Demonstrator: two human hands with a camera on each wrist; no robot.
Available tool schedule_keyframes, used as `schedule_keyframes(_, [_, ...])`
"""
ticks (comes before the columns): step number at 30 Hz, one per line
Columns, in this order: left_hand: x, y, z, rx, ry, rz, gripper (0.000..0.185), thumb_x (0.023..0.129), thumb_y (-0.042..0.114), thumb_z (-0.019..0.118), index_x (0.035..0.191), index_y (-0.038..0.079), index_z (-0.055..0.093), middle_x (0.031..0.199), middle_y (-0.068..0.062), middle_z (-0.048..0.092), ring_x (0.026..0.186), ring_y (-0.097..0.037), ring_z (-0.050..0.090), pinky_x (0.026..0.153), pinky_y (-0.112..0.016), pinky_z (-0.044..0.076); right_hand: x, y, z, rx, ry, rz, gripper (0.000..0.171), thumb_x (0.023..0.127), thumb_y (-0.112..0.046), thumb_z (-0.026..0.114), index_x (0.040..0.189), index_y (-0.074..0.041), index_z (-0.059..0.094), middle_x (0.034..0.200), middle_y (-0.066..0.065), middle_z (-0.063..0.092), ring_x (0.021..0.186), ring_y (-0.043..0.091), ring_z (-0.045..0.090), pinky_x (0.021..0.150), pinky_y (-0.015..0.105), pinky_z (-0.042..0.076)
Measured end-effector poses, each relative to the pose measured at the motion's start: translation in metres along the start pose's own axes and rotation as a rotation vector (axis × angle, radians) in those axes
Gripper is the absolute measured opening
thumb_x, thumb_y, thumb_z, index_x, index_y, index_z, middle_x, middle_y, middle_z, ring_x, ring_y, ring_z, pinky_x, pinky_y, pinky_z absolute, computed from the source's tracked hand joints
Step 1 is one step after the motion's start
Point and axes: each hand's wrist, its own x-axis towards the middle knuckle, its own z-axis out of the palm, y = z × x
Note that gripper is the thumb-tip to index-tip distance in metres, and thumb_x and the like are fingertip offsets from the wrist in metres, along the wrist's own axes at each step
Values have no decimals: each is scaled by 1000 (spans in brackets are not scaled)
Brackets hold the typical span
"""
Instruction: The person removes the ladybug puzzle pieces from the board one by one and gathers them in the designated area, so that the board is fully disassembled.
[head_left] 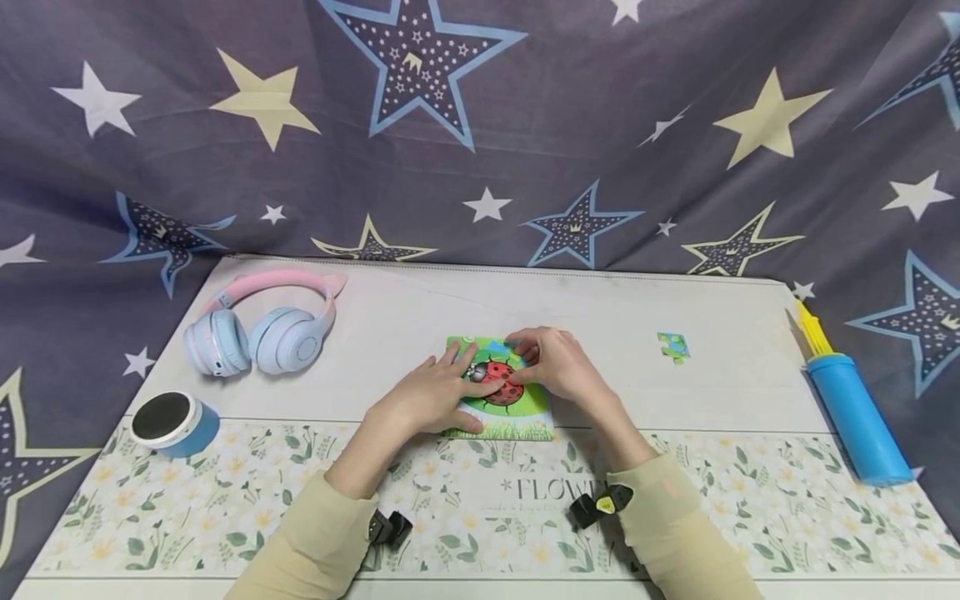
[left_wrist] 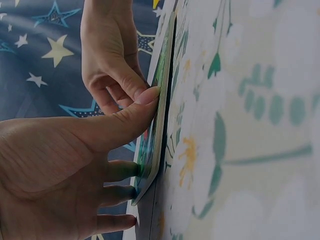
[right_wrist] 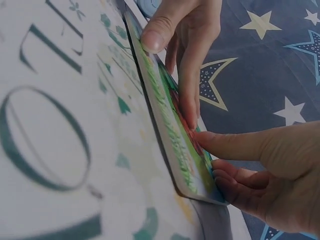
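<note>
A ladybug jigsaw puzzle (head_left: 536,417) lies flat on the table, with a red ladybug on green and grass along its near edge. Spread across its left side is my left hand (head_left: 431,396), fingertips resting on the picture and thumb at the near edge, as the left wrist view also shows. My right hand (head_left: 558,364) is at the far right corner. Its thumb (right_wrist: 232,144) and curled fingers (right_wrist: 235,187) pinch a puzzle piece there, mostly hidden by the hand. One loose blue-green puzzle piece (head_left: 674,347) lies farther right.
Pink-and-blue headphones (head_left: 288,337) lie at the back left, with a blue-and-white round container (head_left: 187,429) in front. A blue hand pump (head_left: 858,417) with a yellow end lies along the right edge. A floral mat (head_left: 247,500) covers the front; a star-patterned curtain (head_left: 600,125) hangs behind.
</note>
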Motion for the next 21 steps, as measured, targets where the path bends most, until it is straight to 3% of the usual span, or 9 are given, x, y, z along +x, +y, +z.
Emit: schedule_keyframes(21, [0, -2, -1, -10, -9, 4, 68, 95, 47, 69, 157, 33, 43, 173, -19, 7, 161, -42, 5, 128, -62, 21, -1, -3, 5, -22, 13, 57, 52, 81, -19, 89, 129, -9, 73, 114, 11, 76, 104, 26, 71, 95, 43, 58])
